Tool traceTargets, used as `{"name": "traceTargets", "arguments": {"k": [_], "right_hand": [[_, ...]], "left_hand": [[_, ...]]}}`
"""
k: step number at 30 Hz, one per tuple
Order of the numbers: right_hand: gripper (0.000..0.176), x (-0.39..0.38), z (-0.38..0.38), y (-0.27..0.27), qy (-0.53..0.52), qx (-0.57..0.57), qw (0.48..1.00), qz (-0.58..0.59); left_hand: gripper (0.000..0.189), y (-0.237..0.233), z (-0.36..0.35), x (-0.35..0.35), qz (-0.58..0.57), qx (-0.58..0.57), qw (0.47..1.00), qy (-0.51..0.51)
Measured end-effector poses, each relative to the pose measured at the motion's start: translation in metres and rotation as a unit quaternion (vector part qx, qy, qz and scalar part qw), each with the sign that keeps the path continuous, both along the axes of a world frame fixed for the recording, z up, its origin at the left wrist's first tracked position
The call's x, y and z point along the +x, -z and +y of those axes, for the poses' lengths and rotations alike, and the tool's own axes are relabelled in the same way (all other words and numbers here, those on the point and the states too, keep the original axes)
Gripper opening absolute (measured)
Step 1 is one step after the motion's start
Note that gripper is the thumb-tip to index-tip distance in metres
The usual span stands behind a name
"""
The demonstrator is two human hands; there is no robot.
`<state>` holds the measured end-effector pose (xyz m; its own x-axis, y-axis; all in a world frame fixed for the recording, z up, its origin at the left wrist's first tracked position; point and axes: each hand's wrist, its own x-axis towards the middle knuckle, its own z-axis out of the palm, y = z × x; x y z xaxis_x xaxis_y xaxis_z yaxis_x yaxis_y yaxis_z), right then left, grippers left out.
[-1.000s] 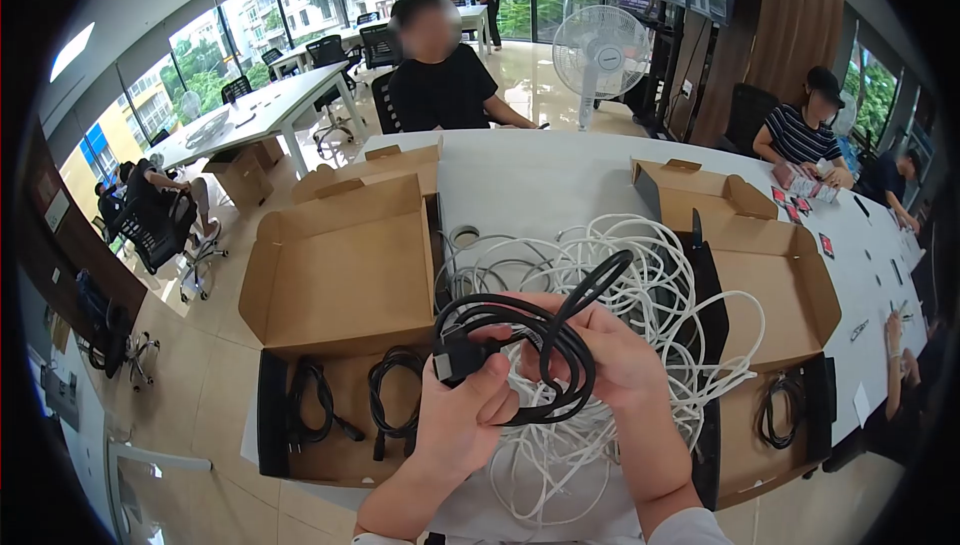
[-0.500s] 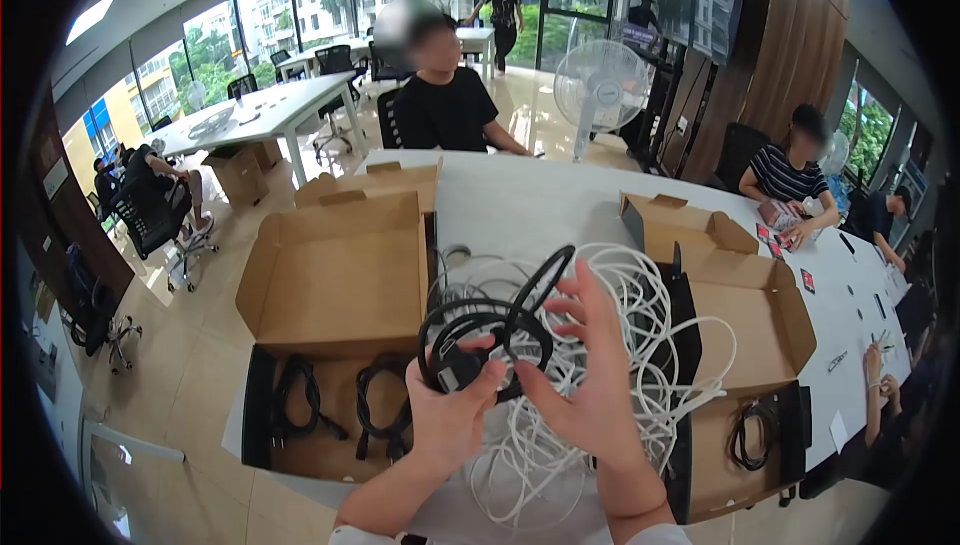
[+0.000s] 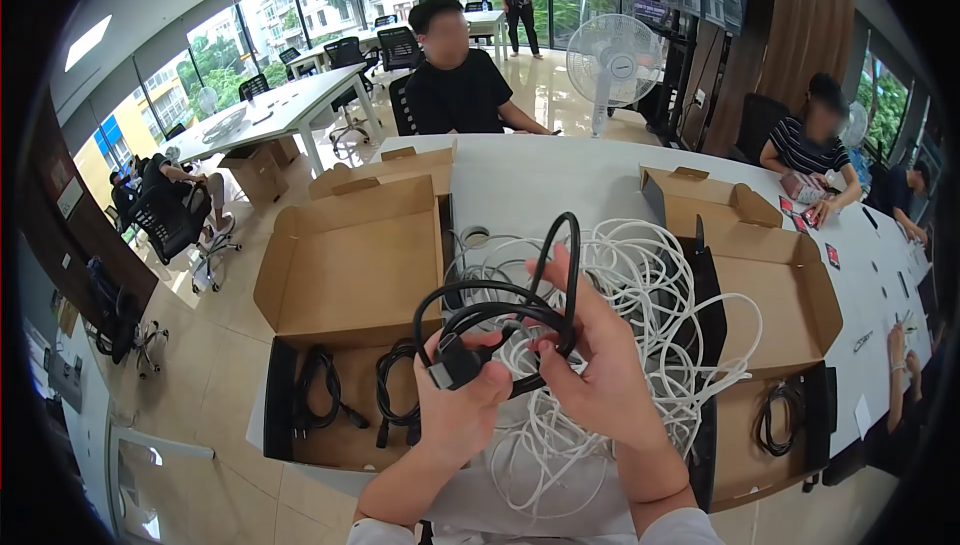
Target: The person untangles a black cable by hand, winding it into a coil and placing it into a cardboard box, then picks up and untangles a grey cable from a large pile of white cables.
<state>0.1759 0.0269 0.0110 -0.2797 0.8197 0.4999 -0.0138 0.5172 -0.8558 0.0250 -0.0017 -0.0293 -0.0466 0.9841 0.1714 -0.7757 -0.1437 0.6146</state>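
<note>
A coiled black cable (image 3: 490, 317) is held up in front of me between both hands. My left hand (image 3: 462, 413) is closed on the lower left of the coil, next to a black plug (image 3: 455, 363) with a flat silver tip. The fingers of my right hand (image 3: 603, 370) pinch the coil's right side, where one loop stands up tall. Below and behind the hands spreads a tangled heap of white cables (image 3: 640, 295).
On the left, an open cardboard box (image 3: 350, 265) contains two black power cords (image 3: 322, 390). Another open box (image 3: 765, 315) at right holds a coiled black cable (image 3: 778, 420). Across the white table (image 3: 560, 170) sits a person (image 3: 460, 90); another person (image 3: 815, 145) handles items at right.
My right hand has closed onto the coil from a more spread pose, and the upright loop now stands taller. The view has shifted, so the surroundings appear farther right.
</note>
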Motion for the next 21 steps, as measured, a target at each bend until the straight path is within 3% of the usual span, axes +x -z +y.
{"name": "traceTargets", "arguments": {"k": [3, 8, 12, 15, 18, 21], "right_hand": [[0.080, -0.003, 0.000, 0.005, -0.059, -0.063, 0.993, 0.075], [0.089, -0.003, 0.006, 0.001, -0.124, -0.133, 0.975, 0.127], [0.097, -0.007, -0.001, -0.006, -0.020, -0.083, 0.990, 0.110], [0.102, -0.012, -0.002, 0.001, 0.100, 0.013, 0.994, 0.040], [0.101, -0.014, -0.002, 0.001, 0.167, 0.115, 0.978, -0.047], [0.097, -0.012, 0.000, 0.004, 0.220, 0.170, 0.958, -0.075]], "left_hand": [[0.042, -0.002, -0.001, 0.003, 0.018, 0.045, 0.999, -0.018], [0.042, -0.007, 0.002, -0.001, 0.008, 0.025, 1.000, 0.011], [0.039, -0.010, 0.003, -0.005, -0.011, 0.008, 1.000, 0.026], [0.038, -0.014, 0.003, -0.002, 0.119, 0.048, 0.992, -0.002], [0.037, -0.005, 0.001, -0.002, 0.029, -0.033, 0.999, -0.015], [0.043, 0.001, 0.001, 0.004, 0.055, -0.057, 0.996, -0.047]]}}
